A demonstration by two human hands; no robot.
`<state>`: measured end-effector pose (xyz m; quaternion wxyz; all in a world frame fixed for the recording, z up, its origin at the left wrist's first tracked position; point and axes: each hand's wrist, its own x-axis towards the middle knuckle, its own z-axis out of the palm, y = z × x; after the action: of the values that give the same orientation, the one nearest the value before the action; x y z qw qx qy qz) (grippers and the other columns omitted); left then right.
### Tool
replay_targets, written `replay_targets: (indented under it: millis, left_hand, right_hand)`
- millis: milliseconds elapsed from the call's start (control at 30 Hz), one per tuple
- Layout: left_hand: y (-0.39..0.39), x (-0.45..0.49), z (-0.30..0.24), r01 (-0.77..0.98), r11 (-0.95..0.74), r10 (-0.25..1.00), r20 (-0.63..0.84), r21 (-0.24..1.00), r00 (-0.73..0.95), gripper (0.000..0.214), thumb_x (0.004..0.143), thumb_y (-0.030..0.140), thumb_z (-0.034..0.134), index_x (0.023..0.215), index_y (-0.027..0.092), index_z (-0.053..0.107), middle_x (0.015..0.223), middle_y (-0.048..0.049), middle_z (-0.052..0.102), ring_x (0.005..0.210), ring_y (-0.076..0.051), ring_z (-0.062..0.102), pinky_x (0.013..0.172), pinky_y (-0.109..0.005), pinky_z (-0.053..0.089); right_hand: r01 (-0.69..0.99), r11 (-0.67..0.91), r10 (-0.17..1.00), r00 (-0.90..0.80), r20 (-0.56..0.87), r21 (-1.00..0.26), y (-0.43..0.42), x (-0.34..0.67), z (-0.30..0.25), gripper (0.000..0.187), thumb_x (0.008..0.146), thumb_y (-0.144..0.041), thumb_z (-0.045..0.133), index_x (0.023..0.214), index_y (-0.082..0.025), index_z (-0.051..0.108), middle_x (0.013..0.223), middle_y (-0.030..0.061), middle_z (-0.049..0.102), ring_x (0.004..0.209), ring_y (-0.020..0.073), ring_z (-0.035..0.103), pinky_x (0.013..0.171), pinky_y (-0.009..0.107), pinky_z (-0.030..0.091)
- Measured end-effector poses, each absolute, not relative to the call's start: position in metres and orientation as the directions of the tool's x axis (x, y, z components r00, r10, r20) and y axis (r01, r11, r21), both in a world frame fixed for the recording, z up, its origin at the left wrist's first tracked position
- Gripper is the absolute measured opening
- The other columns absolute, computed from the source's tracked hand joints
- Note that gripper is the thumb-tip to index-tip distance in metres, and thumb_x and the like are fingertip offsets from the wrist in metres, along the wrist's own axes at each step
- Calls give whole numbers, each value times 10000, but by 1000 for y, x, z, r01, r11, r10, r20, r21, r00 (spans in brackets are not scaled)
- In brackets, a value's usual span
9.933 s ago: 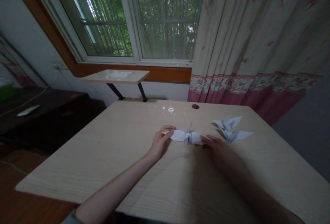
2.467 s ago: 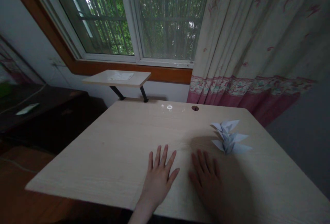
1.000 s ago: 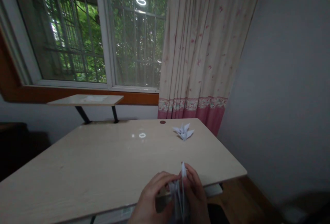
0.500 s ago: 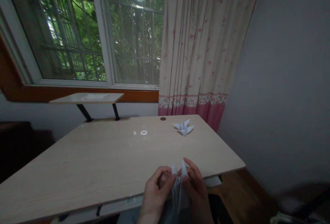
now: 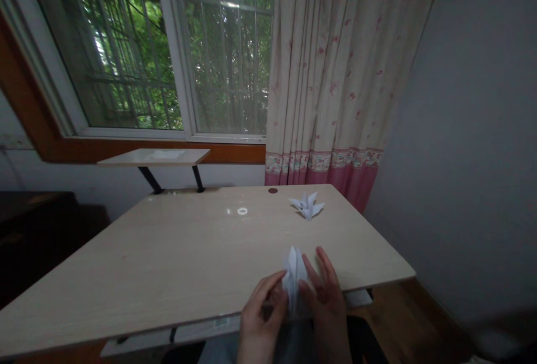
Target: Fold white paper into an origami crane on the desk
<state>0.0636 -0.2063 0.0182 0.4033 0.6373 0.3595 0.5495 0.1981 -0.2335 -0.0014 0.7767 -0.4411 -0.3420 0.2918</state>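
Note:
Both hands hold one white paper sheet (image 5: 294, 274), bent upright with its two top corners pointing up, at the near edge of the light wooden table (image 5: 168, 252). My left hand (image 5: 262, 319) pinches its left side with curled fingers. On its right side lies my right hand (image 5: 325, 297), fingers stretched along the paper. A small stack of folded white paper cranes (image 5: 307, 206) sits on the table's far right part, well beyond both hands.
A small raised shelf (image 5: 154, 157) on dark brackets stands at the table's back left under the window (image 5: 168, 51). A patterned curtain (image 5: 331, 73) hangs behind the far right corner. A round cable hole (image 5: 272, 190) lies near the far edge. Dark furniture (image 5: 42, 224) stands at left.
Ten seconds ago both hands held a crane flat on the table; it then joined the stack. The view lifted, and the hands now hold a fresh sheet, raised slightly over the table edge.

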Motion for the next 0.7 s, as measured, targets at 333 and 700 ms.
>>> replay_targets:
  millis: [333, 700]
  left_hand:
    - [-193, 64, 37, 105, -495, 849, 455, 863, 269, 288, 991, 349, 556, 1166, 245, 759, 1013, -82, 737, 960, -222, 716, 841, -296, 590]
    - [-231, 65, 3, 253, -507, 862, 482, 824, 159, 175, 840, 336, 737, 991, 255, 770, 1205, -112, 697, 1087, -279, 699, 909, -377, 611]
  right_hand:
    - [-395, 162, 964, 258, 60, -904, -236, 204, 7, 480, 666, -482, 910, 1065, -248, 784, 968, 88, 811, 844, 291, 761, 763, 405, 604]
    - [-212, 234, 916, 374, 143, -949, -237, 200, 2, 354, 778, -532, 799, 794, -221, 631, 694, -18, 638, 647, 172, 604, 589, 257, 485]
